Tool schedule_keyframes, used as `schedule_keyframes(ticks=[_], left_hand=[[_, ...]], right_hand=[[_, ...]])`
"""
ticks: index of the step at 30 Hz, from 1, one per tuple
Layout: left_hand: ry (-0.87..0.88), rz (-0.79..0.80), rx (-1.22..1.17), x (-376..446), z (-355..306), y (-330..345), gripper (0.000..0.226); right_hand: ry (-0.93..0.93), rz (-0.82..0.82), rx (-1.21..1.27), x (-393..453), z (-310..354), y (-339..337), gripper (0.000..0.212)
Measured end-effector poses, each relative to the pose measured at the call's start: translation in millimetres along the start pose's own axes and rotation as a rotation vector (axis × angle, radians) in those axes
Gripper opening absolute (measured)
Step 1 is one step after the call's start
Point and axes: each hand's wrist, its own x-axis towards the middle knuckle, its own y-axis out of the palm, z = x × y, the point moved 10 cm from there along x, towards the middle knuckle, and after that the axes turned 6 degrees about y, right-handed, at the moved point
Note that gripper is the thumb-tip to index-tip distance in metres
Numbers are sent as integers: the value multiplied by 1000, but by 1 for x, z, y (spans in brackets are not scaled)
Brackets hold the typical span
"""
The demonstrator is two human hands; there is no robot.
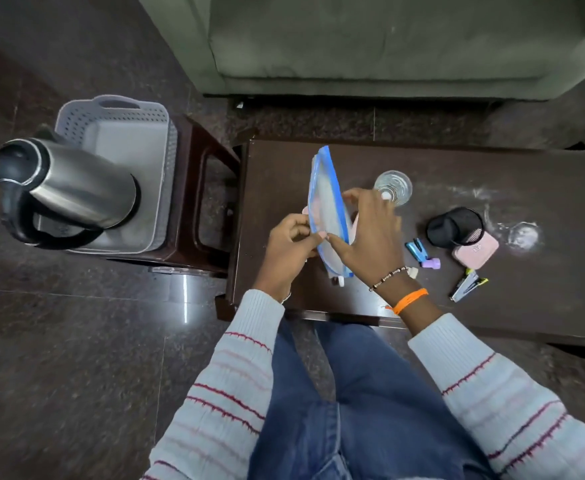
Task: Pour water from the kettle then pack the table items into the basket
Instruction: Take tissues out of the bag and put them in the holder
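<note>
The kettle [66, 188] already sits in the basket [166, 140] and the glass [392, 187] holds water (pouring looks done), while both hands, left hand [289, 251] and right hand [367, 237], pinch a blue-edged pouch [329, 202] above the table [492, 174], small items unpacked.

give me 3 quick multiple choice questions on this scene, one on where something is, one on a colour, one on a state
1. Where is the kettle?
A. in the basket
B. on the table
C. on the floor

2. What colour is the edge of the pouch?
A. red
B. blue
C. green

3. What are the hands doing?
A. both resting on the lap
B. one holds the glass
C. both hold the pouch

Answers:
1 A: the kettle sits inside the grey basket, left of the table.
2 B: a blue strip runs round the clear pouch.
3 C: the left hand and right hand both grip the pouch above the table; the glass stands untouched behind.
</note>
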Motion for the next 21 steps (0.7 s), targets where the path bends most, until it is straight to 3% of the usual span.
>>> schedule_keyframes(ticks=[2,5,13,17,19,21], left_hand=[[-4,-1,14,-2,1,4,14],[-28,-73,59,-5,5,0,12],[4,-437,211,-16,5,-41,12],[72,-368,178,-14,-6,-39,18],[95,-289,162,-12,-9,-31,16],[98,-244,141,-12,-9,-26,9]], right_hand=[[44,100,210,1,-5,6,49],[36,91,225,-2,-5,3,47],[37,-19,-153,-8,-8,-6,65],[-75,-232,-408,-13,4,-24,76],[-118,-179,-303,-13,2,-18,74],[-64,-44,74,-12,-10,-8,71]])
